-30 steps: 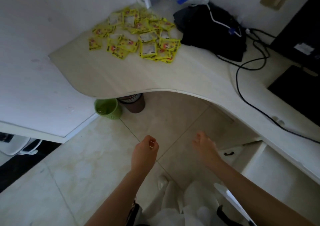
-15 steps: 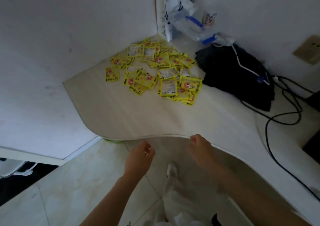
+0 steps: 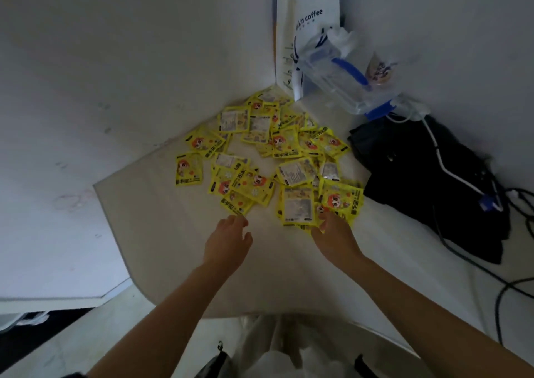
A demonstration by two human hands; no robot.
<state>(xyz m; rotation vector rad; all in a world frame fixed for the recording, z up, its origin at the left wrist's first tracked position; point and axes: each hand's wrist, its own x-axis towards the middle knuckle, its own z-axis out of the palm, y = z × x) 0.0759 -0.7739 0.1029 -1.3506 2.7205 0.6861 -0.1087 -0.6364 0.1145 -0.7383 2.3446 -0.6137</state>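
- The packets (image 3: 268, 158) are small flat yellow sachets. Some lie face up, showing an orange cartoon face, and others lie back up, showing a grey printed label.
- They lie in a loose, overlapping heap on the pale desk (image 3: 179, 250), spread from the wall corner towards you.
- Your left hand (image 3: 228, 243) is released, with its fingers stretched forward and relaxed. The fingertips are just at the near edge of the heap and grasp nothing.
- Your right hand (image 3: 336, 237) is also unclenched. Its fingers rest on the near right packets, the thumb is spread aside, and nothing is lifted.
- A white paper bag (image 3: 307, 30) with "coffee" printed on it stands upright in the corner behind the heap.
- Just to its right a clear plastic box (image 3: 338, 79) with a blue handle leans over the desk.
- A black bag (image 3: 427, 181) lies right of the heap, close to the outer packets, with a white cord (image 3: 450, 172) across it. Black cables (image 3: 514, 262) trail beyond.
- Nothing stands between your hands and the nearest packets.
- The packets lie flat and point every which way.
- The back-up packet (image 3: 299, 207) by your right fingers has its long axis running away from you.
- The one (image 3: 238, 204) ahead of your left fingertips sits diagonally.
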